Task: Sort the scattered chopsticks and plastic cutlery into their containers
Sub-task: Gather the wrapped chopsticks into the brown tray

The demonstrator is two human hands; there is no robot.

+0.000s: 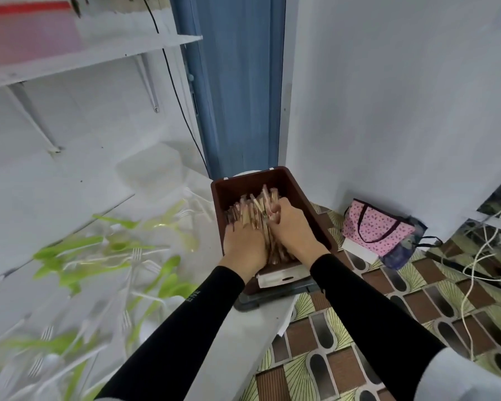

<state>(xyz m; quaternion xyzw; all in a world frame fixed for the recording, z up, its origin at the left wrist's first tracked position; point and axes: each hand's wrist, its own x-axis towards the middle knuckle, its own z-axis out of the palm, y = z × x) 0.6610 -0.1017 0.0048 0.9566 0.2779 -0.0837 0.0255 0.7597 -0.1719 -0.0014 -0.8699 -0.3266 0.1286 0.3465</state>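
A brown rectangular bin [275, 176] stands at the far right end of the white table [243, 322]. A bundle of paper-wrapped chopsticks [253, 208] lies inside it. Both my hands are in the bin on that bundle. My left hand [245, 244] lies over the bundle's near left side, and whether its fingers curl round the sticks is hidden. My right hand [289, 224] grips the bundle from the right, fingers curled over the sticks. Green and white plastic spoons and forks [113, 264] lie scattered over the table's left part.
A clear plastic container [153, 169] sits at the back of the table. White wall shelves [69, 59] hang above on the left. On the patterned floor to the right stand a pink dotted bag [373, 227] and loose white cables [475, 285].
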